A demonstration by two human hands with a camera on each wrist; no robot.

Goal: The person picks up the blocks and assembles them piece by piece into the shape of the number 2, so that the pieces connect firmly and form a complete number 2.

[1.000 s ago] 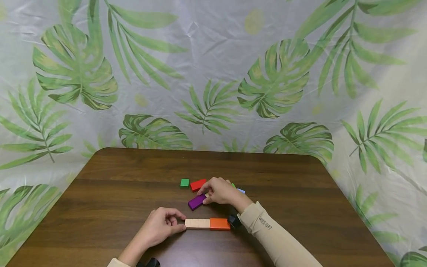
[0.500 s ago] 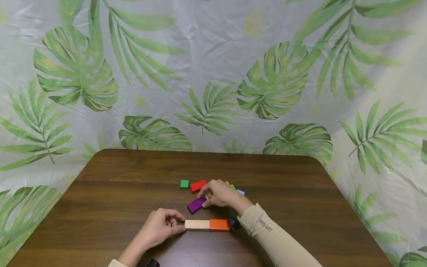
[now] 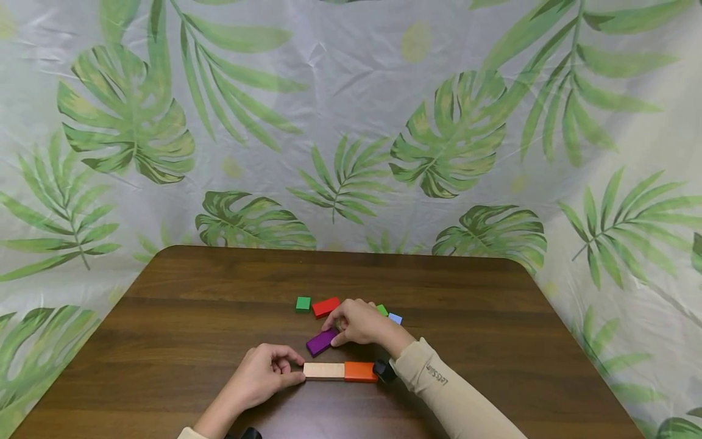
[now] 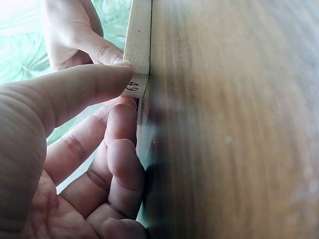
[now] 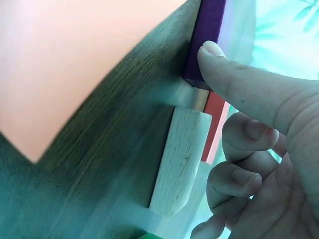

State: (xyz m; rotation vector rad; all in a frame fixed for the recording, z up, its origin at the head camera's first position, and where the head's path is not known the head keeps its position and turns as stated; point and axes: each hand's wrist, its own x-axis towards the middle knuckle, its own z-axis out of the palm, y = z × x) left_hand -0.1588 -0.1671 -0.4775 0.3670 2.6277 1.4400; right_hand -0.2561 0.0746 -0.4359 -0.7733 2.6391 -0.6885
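Note:
My left hand (image 3: 259,375) pinches the left end of a plain wooden block (image 3: 325,371) between thumb and index finger. In the left wrist view, the number 49 shows on that end. An orange block (image 3: 359,372) lies end to end with it, on its right. Beyond this row, my right hand (image 3: 361,322) holds a purple block (image 3: 320,344) by its right end, set at a slant. The right wrist view shows the thumb on the purple block's side, with another plain wooden block (image 5: 182,159) beneath the hand.
Behind the purple block lie a green square block (image 3: 303,303) and a red block (image 3: 326,307). Past my right hand a light green block (image 3: 382,310) and a light blue block (image 3: 395,318) show partly. The brown table (image 3: 219,286) ends at a leaf-printed curtain (image 3: 351,122).
My right hand has slid the purple block slightly towards me and to the left. My left hand and the row of plain and orange blocks stay in place.

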